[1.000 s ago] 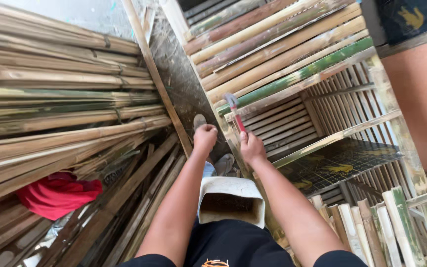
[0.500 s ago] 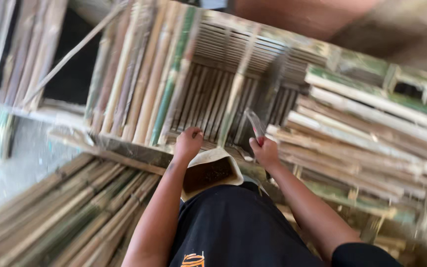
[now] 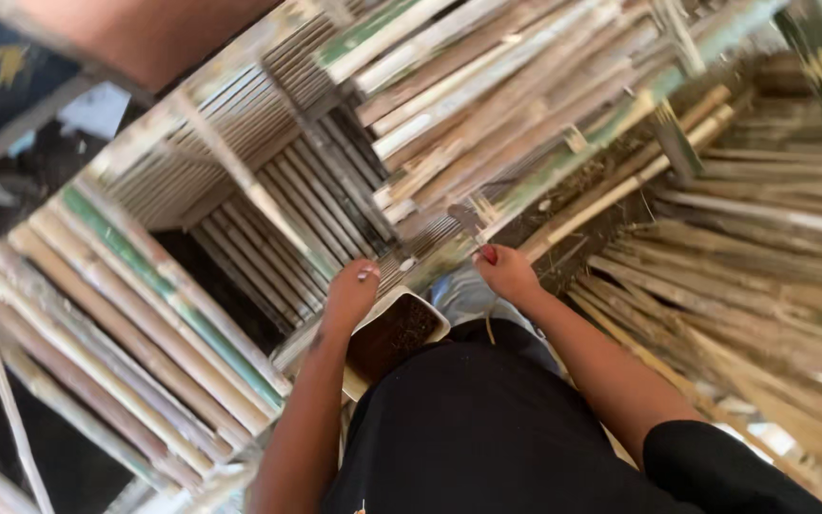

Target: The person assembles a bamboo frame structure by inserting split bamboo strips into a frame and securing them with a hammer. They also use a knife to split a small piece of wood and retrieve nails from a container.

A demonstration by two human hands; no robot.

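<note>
Your right hand (image 3: 506, 273) is wrapped around a red-handled tool (image 3: 480, 240); its blade points up and away, onto the edge of the bamboo slat frame (image 3: 335, 205). Your left hand (image 3: 351, 292) presses on that same edge, fingers curled, just beside a white tub (image 3: 394, 333). No labels that I can see.

bamboo frame (image 3: 525, 181) close ahead, open container (image 3: 394, 333) between both arms

frame (image 3: 268, 219) upper centre | box (image 3: 394, 333) centre, between left hand (image 3: 349, 293) and right hand (image 3: 506, 274) | poles (image 3: 763, 247) right
</note>
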